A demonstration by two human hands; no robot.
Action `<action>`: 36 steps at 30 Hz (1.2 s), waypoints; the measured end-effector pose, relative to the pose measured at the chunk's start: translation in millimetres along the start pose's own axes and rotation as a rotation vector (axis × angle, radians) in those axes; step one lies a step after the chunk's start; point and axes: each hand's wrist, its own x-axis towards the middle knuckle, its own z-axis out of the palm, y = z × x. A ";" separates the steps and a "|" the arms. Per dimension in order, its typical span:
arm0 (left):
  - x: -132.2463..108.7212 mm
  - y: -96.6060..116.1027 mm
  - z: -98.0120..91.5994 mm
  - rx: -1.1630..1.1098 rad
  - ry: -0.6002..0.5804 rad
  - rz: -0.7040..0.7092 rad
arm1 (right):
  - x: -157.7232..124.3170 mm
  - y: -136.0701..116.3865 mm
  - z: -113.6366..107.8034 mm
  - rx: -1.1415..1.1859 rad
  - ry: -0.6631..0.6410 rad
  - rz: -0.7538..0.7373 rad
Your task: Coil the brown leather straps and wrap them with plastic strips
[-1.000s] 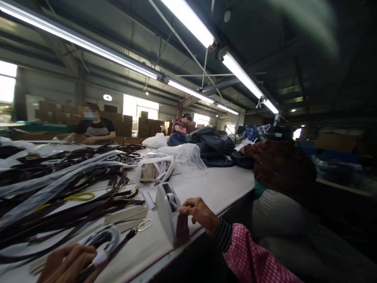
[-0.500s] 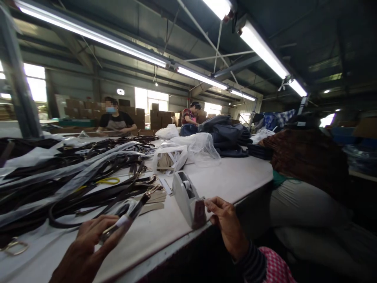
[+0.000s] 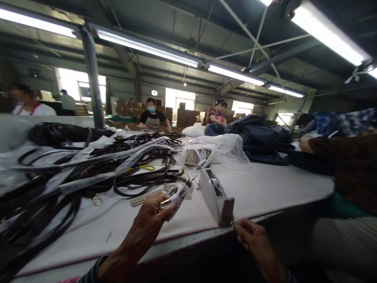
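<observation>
My left hand [image 3: 156, 210] is closed around the folded end of a dark strap [image 3: 184, 190] with metal fittings, partly wrapped in clear plastic and a white band. It is held above the table, left of a grey tape dispenser [image 3: 209, 192]. The dispenser stands near the table's front edge, with a roll of tape [image 3: 216, 184] inside. Low at the dispenser's front end, my right hand [image 3: 250, 232] is pinched closed. A small shiny bit, seemingly the tape's end, shows at its fingertips; the rest is hidden.
Dark straps [image 3: 97, 173], some plastic-wrapped, cover the table's left. A box of strips [image 3: 197, 155] and clear plastic [image 3: 229, 149] lie behind the dispenser. Dark blue bags [image 3: 256, 133] are piled farther back. Several people are nearby, one person [image 3: 350, 169] close at right.
The view has turned left, so things sit farther right. My right hand has moved down from the dispenser's upper front to near its base. My left hand, still holding the strap, is closer to the dispenser.
</observation>
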 end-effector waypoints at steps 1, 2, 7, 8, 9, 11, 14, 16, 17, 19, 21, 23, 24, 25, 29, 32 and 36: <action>-1.4 0.4 2.0 0.016 0.001 -0.006 | -6.5 -3.4 4.6 -0.006 -0.036 -0.026; -2.6 0.2 4.8 0.035 0.003 -0.013 | -13.7 -9.5 12.2 0.001 -0.082 -0.063; -6.8 -5.4 23.3 0.151 0.045 0.058 | -39.1 -49.0 80.5 0.264 -0.352 -0.108; -7.7 -7.2 26.0 0.167 0.054 0.087 | -39.7 -52.9 93.8 0.315 -0.383 -0.106; -8.7 -8.9 28.1 0.183 0.061 0.114 | -39.1 -54.7 105.1 0.347 -0.398 -0.111; -11.2 -12.0 30.1 0.219 0.067 0.154 | -35.6 -53.1 120.7 0.356 -0.391 -0.126; -14.9 -14.9 30.7 0.284 0.086 0.192 | -28.2 -45.3 131.1 0.339 -0.348 -0.122; -16.4 -16.2 31.0 0.325 0.114 0.222 | -23.9 -40.9 134.6 0.341 -0.327 -0.088; -16.8 -16.9 31.0 0.342 0.129 0.241 | -22.0 -39.3 136.2 0.343 -0.315 -0.073; -17.0 -18.3 30.6 0.364 0.148 0.281 | -18.6 -37.0 139.5 0.336 -0.293 -0.059; -16.3 -19.0 29.1 0.368 0.139 0.296 | -15.3 -35.5 141.8 0.309 -0.282 -0.082; -14.5 -17.3 26.3 0.357 0.101 0.285 | -11.9 -34.7 142.3 0.258 -0.268 -0.133; -13.2 -15.2 24.6 0.343 0.083 0.266 | -10.2 -34.3 142.0 0.228 -0.268 -0.165; -11.7 -12.4 22.7 0.324 0.070 0.244 | -8.7 -34.0 141.5 0.200 -0.285 -0.192; -5.8 0.9 15.0 0.192 0.007 0.123 | -6.3 -32.4 141.7 0.216 -0.409 -0.209; -4.9 4.9 10.3 -0.037 -0.095 -0.039 | -9.3 -31.2 145.1 0.307 -0.434 -0.235; -8.8 3.1 4.3 -0.373 -0.208 -0.221 | -15.6 -27.2 145.6 0.334 -0.544 -0.202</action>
